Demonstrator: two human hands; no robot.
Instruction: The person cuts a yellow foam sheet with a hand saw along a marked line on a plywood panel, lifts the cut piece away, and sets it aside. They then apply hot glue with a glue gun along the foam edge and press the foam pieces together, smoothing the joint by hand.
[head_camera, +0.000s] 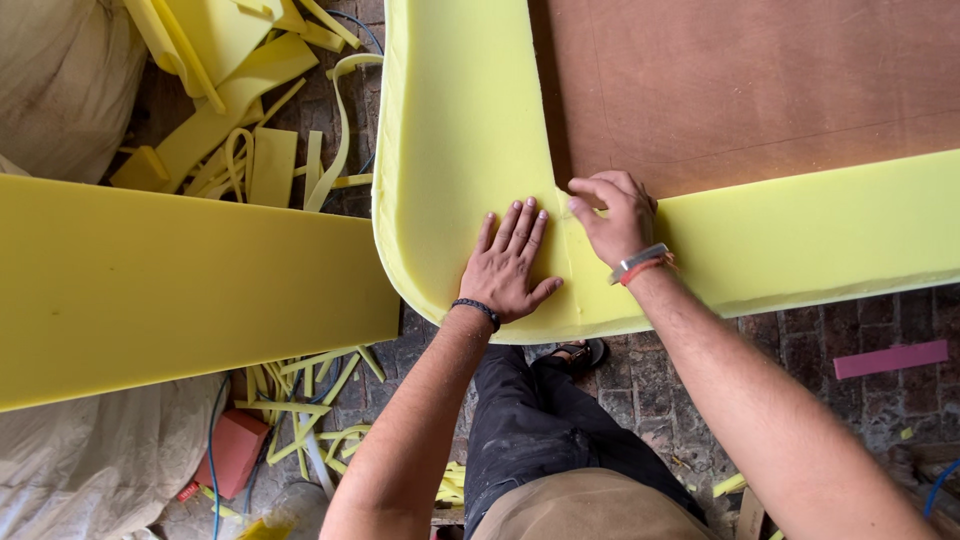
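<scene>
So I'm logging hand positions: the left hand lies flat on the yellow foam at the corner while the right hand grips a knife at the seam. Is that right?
Not quite. The head view shows no knife: the right hand pinches the foam's inner edge with bare fingers. The rest holds: the left hand lies flat on the yellow foam at the corner.

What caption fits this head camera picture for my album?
Left hand flat on yellow foam edging a brown board; right hand pinches the foam's inner corner.

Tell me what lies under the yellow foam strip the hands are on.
The foam strip borders a brown board, whose bare middle shows. The left hand lies flat on the foam; the right hand pinches its inner edge. Whether the board continues beneath the foam is covered.
</scene>
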